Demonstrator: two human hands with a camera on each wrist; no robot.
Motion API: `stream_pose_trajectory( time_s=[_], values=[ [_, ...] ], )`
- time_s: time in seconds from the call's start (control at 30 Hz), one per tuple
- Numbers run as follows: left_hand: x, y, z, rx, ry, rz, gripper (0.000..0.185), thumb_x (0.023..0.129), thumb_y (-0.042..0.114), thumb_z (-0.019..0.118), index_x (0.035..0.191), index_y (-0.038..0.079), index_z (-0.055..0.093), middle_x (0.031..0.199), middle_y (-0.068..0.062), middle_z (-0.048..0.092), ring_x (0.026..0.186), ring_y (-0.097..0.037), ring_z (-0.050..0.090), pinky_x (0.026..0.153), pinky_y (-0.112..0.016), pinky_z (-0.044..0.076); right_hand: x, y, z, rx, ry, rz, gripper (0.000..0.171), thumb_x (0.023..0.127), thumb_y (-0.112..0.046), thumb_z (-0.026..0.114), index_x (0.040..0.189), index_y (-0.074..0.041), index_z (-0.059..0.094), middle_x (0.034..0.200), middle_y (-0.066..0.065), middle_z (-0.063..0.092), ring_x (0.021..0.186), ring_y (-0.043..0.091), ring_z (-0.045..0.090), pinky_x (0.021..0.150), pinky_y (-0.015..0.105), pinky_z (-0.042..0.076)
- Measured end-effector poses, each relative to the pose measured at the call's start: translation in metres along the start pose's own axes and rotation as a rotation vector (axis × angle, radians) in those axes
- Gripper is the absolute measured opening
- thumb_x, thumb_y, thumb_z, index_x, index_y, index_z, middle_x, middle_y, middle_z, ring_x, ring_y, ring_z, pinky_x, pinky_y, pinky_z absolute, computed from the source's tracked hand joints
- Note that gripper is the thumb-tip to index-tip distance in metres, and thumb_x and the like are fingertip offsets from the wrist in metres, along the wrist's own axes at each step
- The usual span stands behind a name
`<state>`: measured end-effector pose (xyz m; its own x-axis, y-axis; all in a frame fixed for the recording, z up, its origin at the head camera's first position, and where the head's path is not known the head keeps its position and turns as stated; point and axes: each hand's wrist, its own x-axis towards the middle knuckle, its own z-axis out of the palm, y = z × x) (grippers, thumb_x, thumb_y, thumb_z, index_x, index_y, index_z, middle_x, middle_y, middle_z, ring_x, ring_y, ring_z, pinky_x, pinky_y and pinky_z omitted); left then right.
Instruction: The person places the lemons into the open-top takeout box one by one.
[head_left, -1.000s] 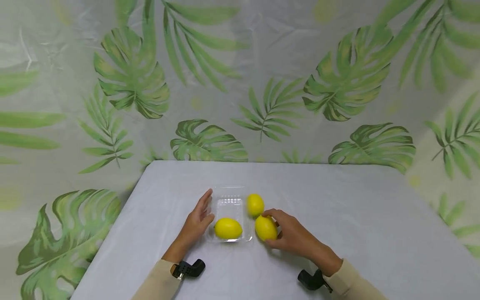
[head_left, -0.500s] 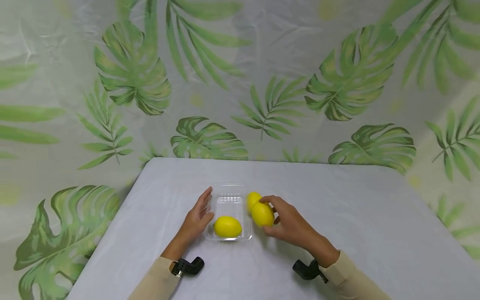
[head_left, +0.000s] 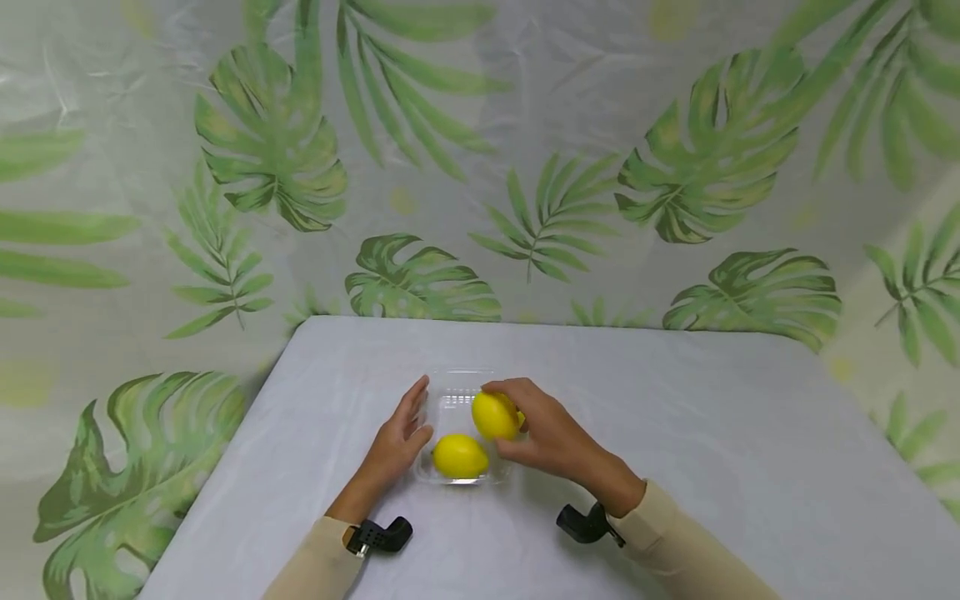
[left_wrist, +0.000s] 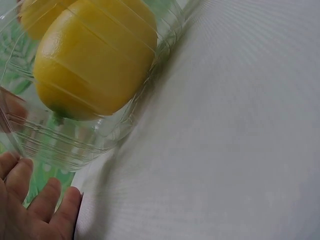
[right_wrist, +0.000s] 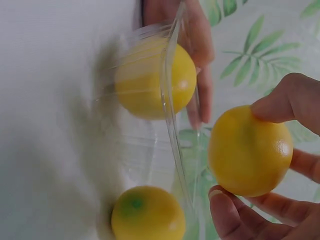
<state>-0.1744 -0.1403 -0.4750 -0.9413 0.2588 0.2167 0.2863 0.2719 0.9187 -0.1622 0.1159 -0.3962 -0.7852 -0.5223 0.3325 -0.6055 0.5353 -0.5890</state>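
A clear plastic clamshell box [head_left: 453, 410] stands on the table with one yellow lemon [head_left: 460, 456] lying in its near half. My left hand [head_left: 400, 437] is at the box's left side, fingers fairly straight and against or very near the wall. Above the box's right part, my right hand [head_left: 551, 433] pinches a second lemon [right_wrist: 250, 150] between thumb and fingertips. In the right wrist view this fruit is higher than the box rim. A third lemon [right_wrist: 147, 215] sits outside, beside the right wall; in the head view my right hand mostly hides it.
A white cloth [head_left: 697, 433] covers the table. Behind stands a backdrop [head_left: 540, 225] printed with green leaves. Black wrist cameras are strapped to both forearms, the left camera [head_left: 386, 535] and the right camera [head_left: 585, 523].
My right hand has lifted its lemon from the table beside the box and carried it left, over the box's right part. My left hand has stayed beside the box.
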Motion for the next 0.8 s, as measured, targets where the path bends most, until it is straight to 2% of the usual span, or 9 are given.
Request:
stream_pose_trajectory(
  time_s=[0.13,0.2,0.27,0.33,0.43,0.47,0.5,0.63,0.8],
  values=[
    [-0.008,0.018,-0.007,-0.005,-0.001,-0.017,0.067,0.096,-0.002,0.048,0.154,0.013,0.019,0.158,-0.009,0.022,0.143,-0.029,0.025,0.112,-0.049,0.028,0.014,-0.004,0.01,-0.008,-0.016,-0.043,0.054,0.078,-0.017,0.073,0.129,-0.015,0.056,0.126,-0.001,0.054,0.104,0.01,0.053,0.082,0.026,0.053],
    [-0.008,0.022,-0.01,-0.011,-0.012,-0.014,0.067,0.096,-0.003,0.048,0.154,0.01,0.018,0.158,-0.012,0.021,0.143,-0.032,0.025,0.111,-0.05,0.028,0.02,-0.005,0.014,-0.009,-0.018,-0.052,0.054,0.078,-0.017,0.074,0.129,-0.014,0.056,0.125,0.0,0.055,0.103,0.011,0.053,0.081,0.029,0.054],
    [-0.006,0.012,-0.009,-0.004,-0.015,0.007,0.067,0.096,-0.001,0.049,0.155,0.014,0.018,0.159,-0.011,0.021,0.143,-0.029,0.025,0.111,-0.049,0.029,0.025,-0.004,0.018,-0.007,-0.024,-0.043,0.054,0.078,-0.017,0.074,0.129,-0.014,0.056,0.125,0.001,0.055,0.101,0.012,0.053,0.077,0.03,0.055],
    [-0.005,0.01,-0.008,-0.013,-0.02,0.014,0.067,0.097,-0.001,0.049,0.155,0.016,0.019,0.159,-0.01,0.021,0.143,-0.03,0.025,0.111,-0.05,0.028,0.028,-0.002,0.022,0.001,-0.033,-0.031,0.054,0.078,-0.018,0.074,0.129,-0.013,0.056,0.124,0.002,0.055,0.099,0.012,0.054,0.074,0.03,0.056],
    [-0.006,0.009,-0.007,-0.014,-0.026,0.002,0.066,0.098,0.002,0.048,0.154,0.02,0.019,0.159,-0.007,0.021,0.144,-0.028,0.025,0.112,-0.049,0.027,0.033,0.002,0.03,0.019,-0.053,0.0,0.055,0.079,-0.02,0.075,0.13,-0.014,0.056,0.126,0.003,0.055,0.098,0.012,0.054,0.071,0.03,0.056],
    [-0.008,0.014,-0.008,-0.019,-0.033,-0.013,0.066,0.098,0.002,0.048,0.154,0.02,0.019,0.159,-0.008,0.02,0.143,-0.029,0.025,0.112,-0.049,0.027,0.034,0.003,0.032,0.022,-0.061,0.011,0.055,0.079,-0.021,0.075,0.13,-0.014,0.056,0.126,0.003,0.055,0.098,0.012,0.054,0.071,0.03,0.056],
    [-0.009,0.019,-0.008,-0.021,-0.039,-0.022,0.065,0.099,0.003,0.048,0.154,0.018,0.019,0.159,-0.009,0.02,0.143,-0.03,0.025,0.112,-0.05,0.027,0.035,0.004,0.035,0.023,-0.068,0.02,0.056,0.079,-0.022,0.075,0.131,-0.015,0.056,0.126,0.003,0.055,0.097,0.012,0.054,0.071,0.028,0.056],
    [-0.009,0.02,-0.008,-0.017,-0.038,-0.013,0.062,0.1,0.005,0.048,0.154,0.016,0.02,0.159,-0.01,0.021,0.143,-0.031,0.026,0.112,-0.051,0.027,0.038,0.005,0.041,0.002,-0.082,0.042,0.056,0.08,-0.025,0.075,0.132,-0.016,0.055,0.126,0.004,0.055,0.098,0.012,0.055,0.072,0.024,0.055],
    [-0.004,0.02,-0.005,-0.03,-0.043,0.01,0.062,0.1,0.007,0.048,0.154,0.015,0.019,0.159,-0.011,0.021,0.144,-0.029,0.025,0.112,-0.048,0.028,0.044,0.006,0.041,-0.04,-0.082,0.06,0.057,0.08,-0.027,0.076,0.132,-0.016,0.055,0.126,0.006,0.055,0.101,0.015,0.055,0.08,0.029,0.055]
  ],
)
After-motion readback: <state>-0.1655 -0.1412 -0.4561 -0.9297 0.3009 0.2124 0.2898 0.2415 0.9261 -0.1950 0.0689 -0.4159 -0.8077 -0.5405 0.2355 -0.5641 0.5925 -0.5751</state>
